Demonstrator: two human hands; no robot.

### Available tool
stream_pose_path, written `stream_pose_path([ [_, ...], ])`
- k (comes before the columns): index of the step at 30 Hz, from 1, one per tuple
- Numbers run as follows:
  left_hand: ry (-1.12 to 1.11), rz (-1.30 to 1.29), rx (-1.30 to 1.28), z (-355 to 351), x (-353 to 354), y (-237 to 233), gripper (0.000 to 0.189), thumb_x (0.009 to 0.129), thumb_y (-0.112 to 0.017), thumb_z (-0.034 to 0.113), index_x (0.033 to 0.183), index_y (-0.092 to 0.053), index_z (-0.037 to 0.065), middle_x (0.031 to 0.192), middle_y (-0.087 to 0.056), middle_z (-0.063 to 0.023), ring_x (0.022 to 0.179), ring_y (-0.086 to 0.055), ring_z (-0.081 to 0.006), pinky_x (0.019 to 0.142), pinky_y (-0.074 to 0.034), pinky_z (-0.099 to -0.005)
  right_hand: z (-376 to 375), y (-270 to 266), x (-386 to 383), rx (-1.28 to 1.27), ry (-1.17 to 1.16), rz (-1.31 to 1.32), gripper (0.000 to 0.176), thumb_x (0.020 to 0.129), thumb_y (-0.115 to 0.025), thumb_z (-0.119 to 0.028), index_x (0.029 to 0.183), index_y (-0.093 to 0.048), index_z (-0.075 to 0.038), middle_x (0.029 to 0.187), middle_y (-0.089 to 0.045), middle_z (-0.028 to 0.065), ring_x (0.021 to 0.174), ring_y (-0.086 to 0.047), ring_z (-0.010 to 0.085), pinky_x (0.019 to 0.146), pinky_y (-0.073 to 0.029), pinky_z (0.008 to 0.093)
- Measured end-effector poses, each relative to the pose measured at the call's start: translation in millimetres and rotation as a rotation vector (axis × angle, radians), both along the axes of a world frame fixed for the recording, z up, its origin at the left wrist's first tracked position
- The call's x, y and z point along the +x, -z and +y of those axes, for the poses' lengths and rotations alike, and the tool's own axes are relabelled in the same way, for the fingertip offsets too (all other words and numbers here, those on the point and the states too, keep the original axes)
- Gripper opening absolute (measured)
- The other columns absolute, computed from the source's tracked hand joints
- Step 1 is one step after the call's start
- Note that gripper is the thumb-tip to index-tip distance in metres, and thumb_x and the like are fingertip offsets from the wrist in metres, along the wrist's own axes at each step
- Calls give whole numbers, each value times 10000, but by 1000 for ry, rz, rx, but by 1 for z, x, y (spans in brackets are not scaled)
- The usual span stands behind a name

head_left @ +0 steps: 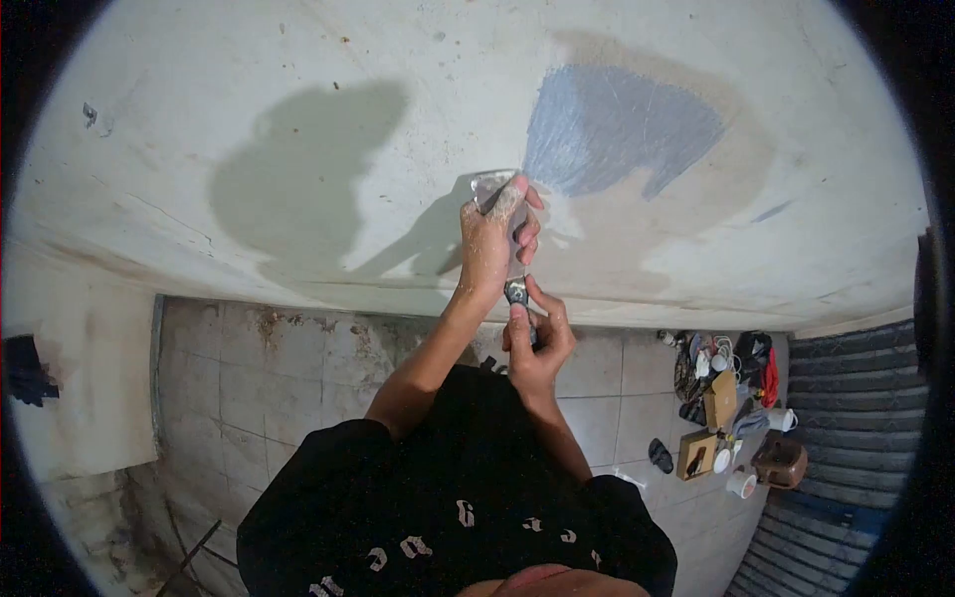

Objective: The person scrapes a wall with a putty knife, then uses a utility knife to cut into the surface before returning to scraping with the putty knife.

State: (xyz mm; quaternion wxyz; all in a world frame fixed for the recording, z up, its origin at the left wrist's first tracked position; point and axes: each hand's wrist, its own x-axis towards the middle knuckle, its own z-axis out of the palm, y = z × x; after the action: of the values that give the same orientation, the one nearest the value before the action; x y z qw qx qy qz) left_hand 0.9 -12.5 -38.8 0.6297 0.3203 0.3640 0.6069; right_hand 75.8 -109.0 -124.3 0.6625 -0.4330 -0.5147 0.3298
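Blue-grey patch [622, 129]: spread on the off-white wall [438, 109], toward 1 o'clock, its lower edge ragged.
Scraper [517, 261]: just above centre, toward 12 o'clock, blade [486, 191] up and handle [516, 292] down, beside the patch's lower left edge.
Left hand [483, 251]: fingers curled around the blade, thumb along it, pale residue [509, 199] on the skin.
Right hand [540, 348]: fingers grasping the handle, below the left.
Handling well: the right hand probably does best gripping firmly and holding the angle steady; the left thumb is likely safer on the flat, clear of the blade's edge, with pressure light and even.
Hidden: the hands cover much of the scraper; whether its edge touches the wall, I cannot tell.
Hard to make out: the small jumbled things [724, 398] on the floor [587, 423] at 4 o'clock.
Cut off: dark cloth [28, 370] toward 9 o'clock.
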Motion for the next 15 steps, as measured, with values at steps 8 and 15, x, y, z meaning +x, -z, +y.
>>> stream_pose_path([
  [8, 6, -24, 108, 5, 0, 5, 361, 942, -573, 351, 777, -571, 30, 480, -406, -6, 381, -395, -99, 378, -297, -245, 0, -13, -1, -140, -10, 53, 324, 894, -583, 40, 1213, -552, 89, 1139, -630, 175, 975, -615, 154, 841, -511, 271],
  [15, 58, -3, 72, 3, -1, 18, 383, 943, -555, 388, 782, -568, 41, 479, -395, 0, 381, -395, -102, 380, -294, -240, -3, 12, -6, -73, 65, -20, 326, 924, -605, -66, 1236, -551, 13, 583, -540, -21, 490, -442, 25, 462, -314, 189],
])
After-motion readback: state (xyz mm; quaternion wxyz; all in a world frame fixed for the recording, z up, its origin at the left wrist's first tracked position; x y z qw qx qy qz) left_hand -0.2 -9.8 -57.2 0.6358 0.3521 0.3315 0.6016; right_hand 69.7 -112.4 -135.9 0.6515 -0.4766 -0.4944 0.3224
